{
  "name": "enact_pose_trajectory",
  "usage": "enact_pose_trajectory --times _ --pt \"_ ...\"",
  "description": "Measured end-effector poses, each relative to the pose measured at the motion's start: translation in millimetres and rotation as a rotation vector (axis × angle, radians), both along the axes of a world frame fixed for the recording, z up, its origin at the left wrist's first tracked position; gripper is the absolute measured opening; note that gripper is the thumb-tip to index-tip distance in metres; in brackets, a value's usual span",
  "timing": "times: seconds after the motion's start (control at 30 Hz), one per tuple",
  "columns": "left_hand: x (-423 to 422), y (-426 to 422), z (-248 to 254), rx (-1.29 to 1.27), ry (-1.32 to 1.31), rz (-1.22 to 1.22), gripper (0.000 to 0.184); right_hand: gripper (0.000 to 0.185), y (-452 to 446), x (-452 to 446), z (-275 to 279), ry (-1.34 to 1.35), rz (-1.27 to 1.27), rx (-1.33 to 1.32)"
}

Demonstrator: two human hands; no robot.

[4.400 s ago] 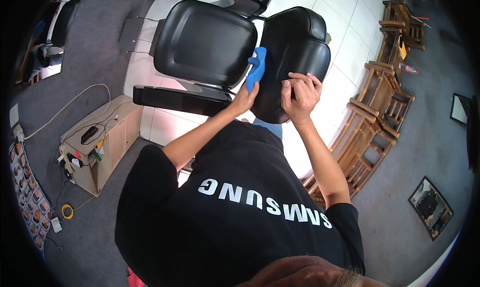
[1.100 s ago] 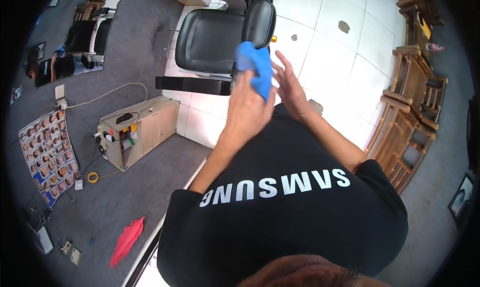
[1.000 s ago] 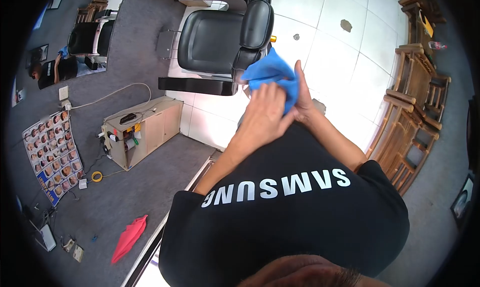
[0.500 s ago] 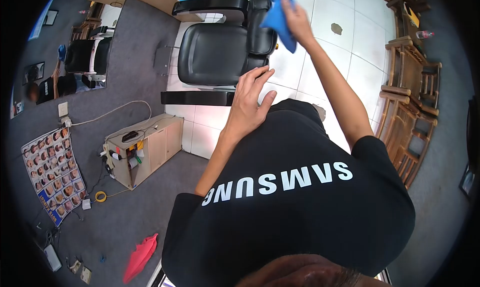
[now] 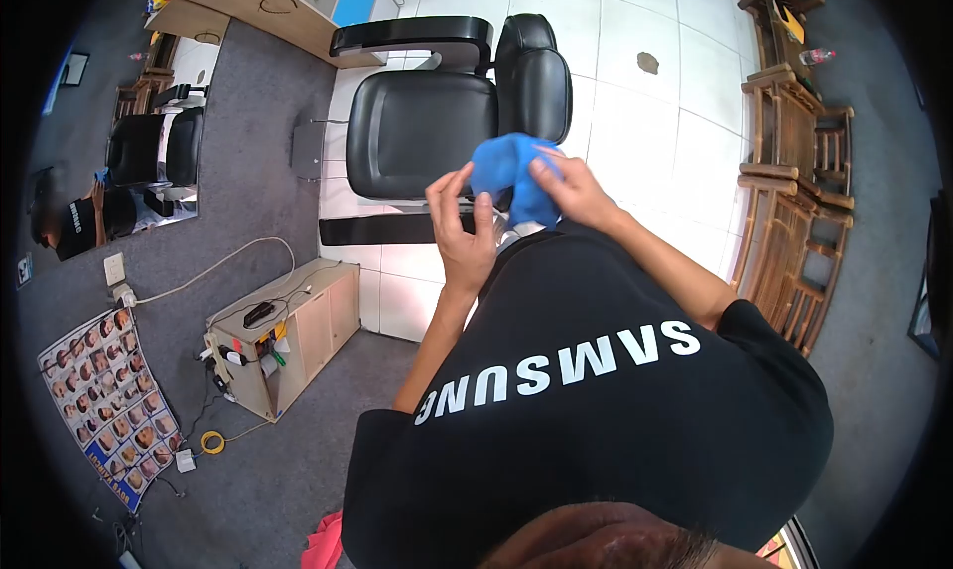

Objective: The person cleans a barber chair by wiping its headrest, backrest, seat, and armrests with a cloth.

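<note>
A bunched blue cloth [image 5: 521, 167] hangs over the near end of the black chair's backrest [image 5: 541, 92], close to my shirt. My right hand [image 5: 576, 187] grips it from the right, thumb and fingers closed on the fabric. At the cloth's left edge is my left hand [image 5: 462, 226], raised with its fingers apart and the fingertips close to the fabric; whether they touch it I cannot tell. The padded black seat [image 5: 425, 132] lies beyond my left hand, and the near armrest [image 5: 377, 229] is left of that hand.
A wooden cabinet [image 5: 318, 311] with cables stands at the left, near a poster [image 5: 109, 400] and a mirror [image 5: 149, 157]. Bamboo chairs [image 5: 794, 231] line the right side. Red fabric [image 5: 324, 544] lies at the bottom. A counter [image 5: 268, 8] is at the top.
My right hand has brought the blue cloth back toward my body from beyond the backrest. My left hand has shifted slightly left and down beside it. The chair sits lower in view.
</note>
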State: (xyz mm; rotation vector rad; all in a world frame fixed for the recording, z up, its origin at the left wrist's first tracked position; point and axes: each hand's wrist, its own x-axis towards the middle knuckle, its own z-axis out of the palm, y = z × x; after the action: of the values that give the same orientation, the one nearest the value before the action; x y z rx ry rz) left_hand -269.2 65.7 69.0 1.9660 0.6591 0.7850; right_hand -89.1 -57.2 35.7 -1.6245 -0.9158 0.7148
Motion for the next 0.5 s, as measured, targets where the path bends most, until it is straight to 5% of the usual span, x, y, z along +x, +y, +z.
enact_pose_trajectory --times 0.07,0.17,0.33,0.5 --pt "8 4 0 -0.013 0.0 0.024 0.037 0.053 -4 21 12 0.74 -0.222 -0.072" --pt "32 0 0 -0.02 0.028 0.036 0.039 0.061 7 82 34 1.084 -0.493 0.271" --pt "94 -22 -15 0.06 0.144 0.009 0.058 0.057 39 189 40 0.437 -0.637 0.333" --pt "128 -31 -44 0.23 0.4 0.078 0.089 0.058 102 209 -18 -0.242 -0.109 -0.055"
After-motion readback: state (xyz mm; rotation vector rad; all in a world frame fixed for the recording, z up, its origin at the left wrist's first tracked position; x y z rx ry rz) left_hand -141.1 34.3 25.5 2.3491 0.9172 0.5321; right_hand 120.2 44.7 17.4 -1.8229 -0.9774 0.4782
